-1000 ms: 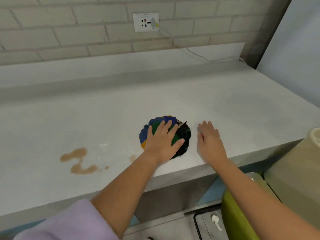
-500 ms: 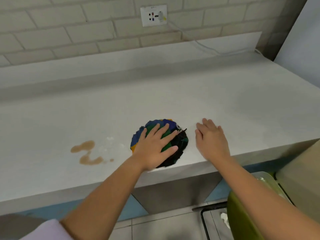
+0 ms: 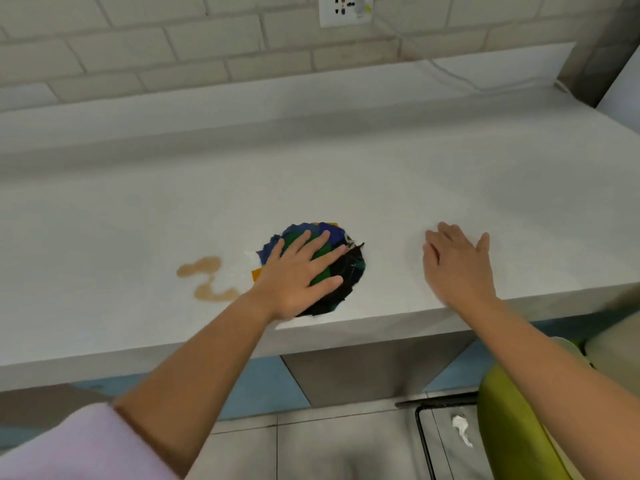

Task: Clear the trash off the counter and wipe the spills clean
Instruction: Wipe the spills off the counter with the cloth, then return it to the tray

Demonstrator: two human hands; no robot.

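A pale pink sleeve [image 3: 79, 445] is seen at the 7 o'clock corner of the view, and a bare forearm is stretched from it up toward the middle of the grey counter [image 3: 138, 209]. A brown spill [image 3: 207, 279], shaped like a loose curl, is spread on the counter at about 9 o'clock from the cloth, just beside the left wrist. The multicoloured rag [image 3: 341, 271], a round patchwork of blue, green, black and a bit of orange, is laid flat near the front edge of the counter, close to the centre of the view. The left hand [image 3: 298, 275] is pressed palm-down on it, its fingers held straight and slightly spread, pointing toward 1 o'clock; nothing is gripped. At 3 o'clock from the rag, and apart from it, the right hand [image 3: 457, 268] is held over bare counter with its fingers straight and close together and the thumb spread out; whether the palm is touching the surface cannot be told. A white wall socket [image 3: 344, 10] is mounted on the brick wall at 12 o'clock, and a thin cable [image 3: 446, 72] is trailed from it toward 2 o'clock. A yellow-green bin [image 3: 509, 427] is seen below the counter at 5 o'clock, partly hidden by the right forearm.
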